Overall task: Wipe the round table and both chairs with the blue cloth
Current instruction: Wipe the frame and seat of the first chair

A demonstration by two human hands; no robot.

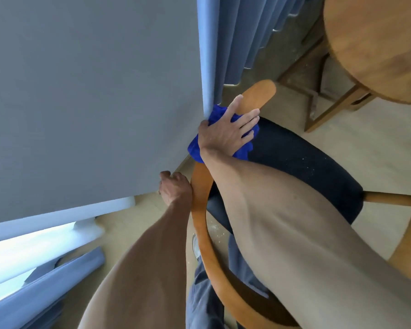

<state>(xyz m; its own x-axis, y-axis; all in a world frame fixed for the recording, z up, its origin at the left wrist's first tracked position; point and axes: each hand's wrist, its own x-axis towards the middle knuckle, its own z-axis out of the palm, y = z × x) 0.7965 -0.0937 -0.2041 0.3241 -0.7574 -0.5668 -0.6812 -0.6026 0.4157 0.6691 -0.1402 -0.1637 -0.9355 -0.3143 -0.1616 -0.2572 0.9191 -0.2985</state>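
A wooden chair with a curved orange-brown back rail (201,210) and a dark padded seat (301,162) fills the middle of the view. My right hand (228,129) lies flat on the bunched blue cloth (197,144), pressing it onto the upper stretch of the rail. My left hand (175,187) grips the rail's outer side lower down, fingers curled around it. The round wooden table (375,48) shows at the top right, apart from both hands.
A grey wall (93,91) stands close on the left, almost touching the chair back. Blue curtains (242,36) hang behind the chair, and more curtain lies at the bottom left. The table's wooden legs (318,115) stand on the pale floor. My trouser leg and shoe are below.
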